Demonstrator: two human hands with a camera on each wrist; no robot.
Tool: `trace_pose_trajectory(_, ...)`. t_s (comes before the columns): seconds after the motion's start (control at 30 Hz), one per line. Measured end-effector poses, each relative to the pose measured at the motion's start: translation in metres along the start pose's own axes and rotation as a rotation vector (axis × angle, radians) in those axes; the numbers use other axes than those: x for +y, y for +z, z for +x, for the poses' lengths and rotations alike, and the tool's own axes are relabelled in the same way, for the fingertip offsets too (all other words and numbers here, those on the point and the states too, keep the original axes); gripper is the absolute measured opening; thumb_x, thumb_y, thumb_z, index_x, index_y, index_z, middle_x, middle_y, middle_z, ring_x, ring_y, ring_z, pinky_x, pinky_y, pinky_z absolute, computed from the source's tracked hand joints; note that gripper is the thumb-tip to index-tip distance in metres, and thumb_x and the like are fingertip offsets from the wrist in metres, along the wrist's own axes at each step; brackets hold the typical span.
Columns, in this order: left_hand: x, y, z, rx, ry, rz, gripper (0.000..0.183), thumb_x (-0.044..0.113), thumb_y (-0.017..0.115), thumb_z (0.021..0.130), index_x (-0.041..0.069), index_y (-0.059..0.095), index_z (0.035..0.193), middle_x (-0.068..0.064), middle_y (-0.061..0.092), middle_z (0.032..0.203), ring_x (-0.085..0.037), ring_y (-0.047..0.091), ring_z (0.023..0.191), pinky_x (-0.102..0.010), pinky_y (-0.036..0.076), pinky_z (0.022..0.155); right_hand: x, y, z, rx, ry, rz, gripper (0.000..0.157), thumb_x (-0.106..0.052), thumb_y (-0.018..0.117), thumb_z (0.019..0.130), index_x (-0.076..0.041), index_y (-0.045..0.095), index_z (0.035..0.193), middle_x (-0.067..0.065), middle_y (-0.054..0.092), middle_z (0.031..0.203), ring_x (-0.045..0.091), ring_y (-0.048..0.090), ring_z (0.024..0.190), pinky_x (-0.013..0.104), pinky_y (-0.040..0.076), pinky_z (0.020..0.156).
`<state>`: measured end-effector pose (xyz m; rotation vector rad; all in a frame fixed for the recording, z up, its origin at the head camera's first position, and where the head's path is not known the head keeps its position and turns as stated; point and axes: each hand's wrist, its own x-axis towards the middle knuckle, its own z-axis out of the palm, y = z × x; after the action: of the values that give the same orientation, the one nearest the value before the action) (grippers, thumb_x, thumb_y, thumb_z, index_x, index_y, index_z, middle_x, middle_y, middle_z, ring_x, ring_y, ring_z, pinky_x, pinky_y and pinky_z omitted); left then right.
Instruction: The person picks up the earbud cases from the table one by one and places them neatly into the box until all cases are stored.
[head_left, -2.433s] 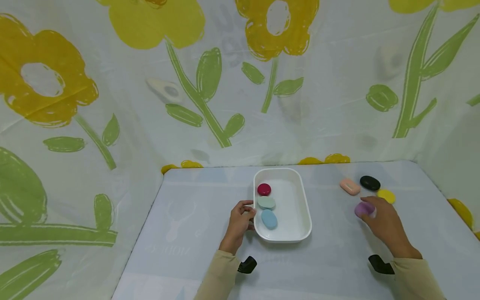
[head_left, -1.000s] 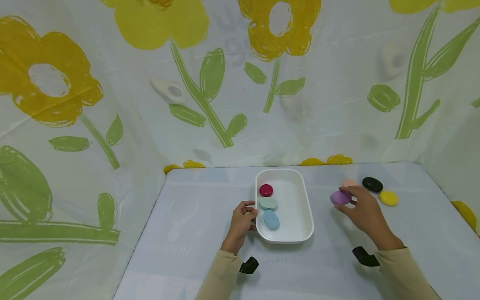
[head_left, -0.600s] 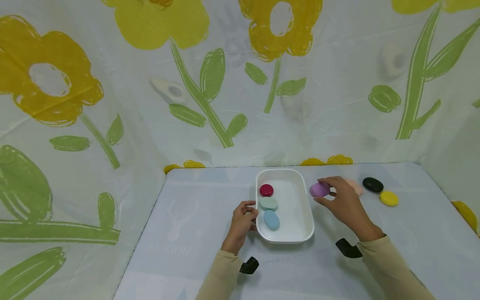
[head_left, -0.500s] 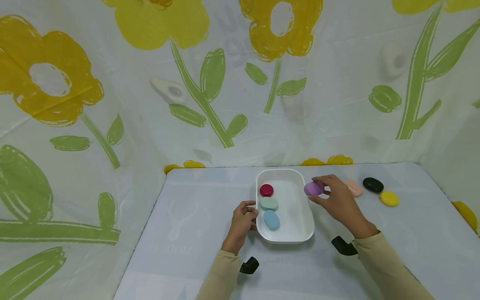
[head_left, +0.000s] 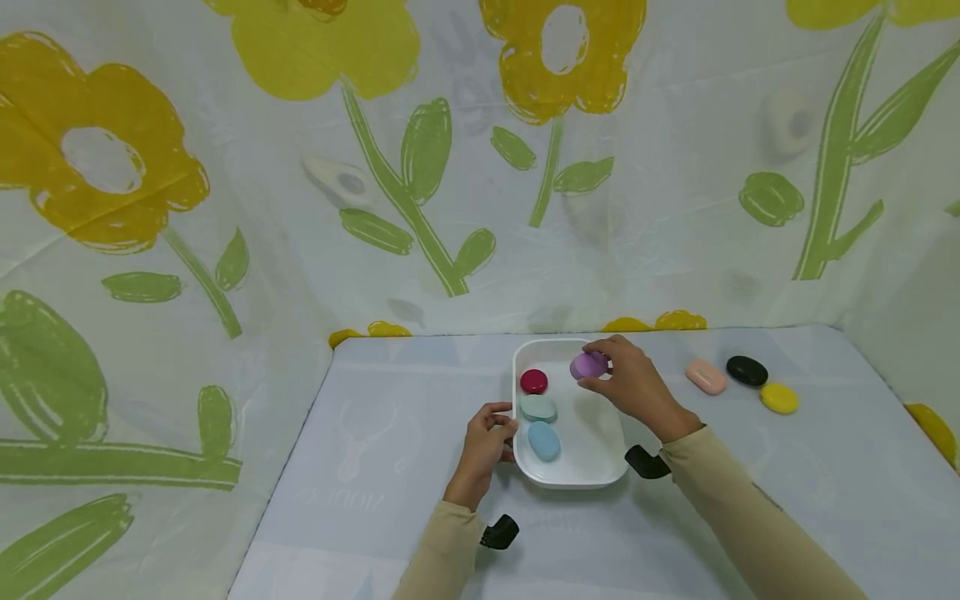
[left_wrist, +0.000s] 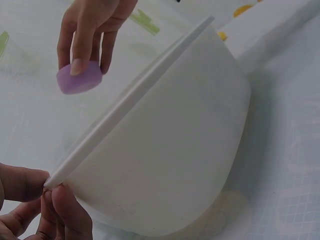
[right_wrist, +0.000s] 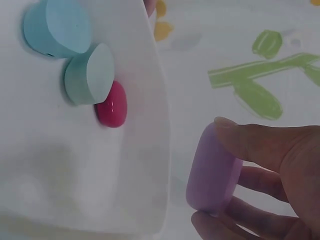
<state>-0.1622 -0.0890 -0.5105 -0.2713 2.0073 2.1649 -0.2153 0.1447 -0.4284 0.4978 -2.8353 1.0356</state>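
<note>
Between the thumb and fingers of my right hand [head_left: 636, 382] is a purple soap bar [head_left: 588, 366], held over the back right part of a white plastic tub [head_left: 568, 479]. My left hand [head_left: 480, 450] pinches the tub's left rim; in the left wrist view the thumb [left_wrist: 25, 182] lies on one side of the rim and fingers on the other. Along the tub's left side lie a red soap [head_left: 534, 382], a pale green soap [head_left: 538, 407] and a light blue soap [head_left: 543, 440]. In the right wrist view the purple soap's broad side faces the camera.
Right of the tub, a peach soap [head_left: 706, 377], a black soap [head_left: 747, 371] and a yellow soap [head_left: 779, 398] lie close together on the pale tablecloth [head_left: 390, 500]. A flower-printed curtain [head_left: 660, 208] hangs behind the table's back edge.
My right hand has lifted the purple soap from beside the other soaps and carried it left over the tub, uncovering the peach soap. My left hand stays at the rim.
</note>
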Motion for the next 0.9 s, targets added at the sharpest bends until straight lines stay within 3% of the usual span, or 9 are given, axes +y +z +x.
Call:
trace_pose_trajectory(0.27, 0.002, -0.001, -0.002, -0.014, -0.016, -0.006, 0.034, 0.007, 0.057, 0.091, 0.003, 0.051, 0.125, -0.013, 0.055, 0.098, -0.018, 0.056, 0.064, -0.027, 0.049, 0.047, -0.004, 0.009, 0.016, -0.047, 0.016, -0.036, 0.048, -0.019, 0.079, 0.075, -0.003, 0.060, 0.116, 0.014, 0.056, 0.108, 0.028, 0.054, 0.090, 0.041, 0.051, 0.079)
trace_pose_trajectory(0.6, 0.027, 0.003, -0.021, -0.022, -0.008, 0.017, 0.034, 0.004, 0.055, 0.091, -0.001, 0.050, 0.124, -0.015, 0.055, 0.098, -0.024, 0.058, 0.067, -0.028, 0.051, 0.050, -0.004, 0.020, 0.035, -0.131, 0.058, -0.068, 0.045, -0.020, 0.077, 0.076, -0.001, 0.060, 0.114, 0.016, 0.057, 0.104, 0.029, 0.055, 0.092, 0.043, 0.050, 0.082)
trace_pose_trajectory(0.9, 0.001, 0.000, -0.001, -0.004, 0.004, -0.005, 0.032, 0.008, 0.059, 0.090, 0.005, 0.053, 0.121, -0.010, 0.055, 0.095, -0.020, 0.057, 0.064, -0.027, 0.050, 0.047, 0.002, 0.032, 0.044, -0.161, 0.086, -0.109, 0.043, -0.020, 0.077, 0.077, 0.001, 0.061, 0.111, 0.015, 0.057, 0.097, 0.028, 0.053, 0.085, 0.041, 0.049, 0.080)
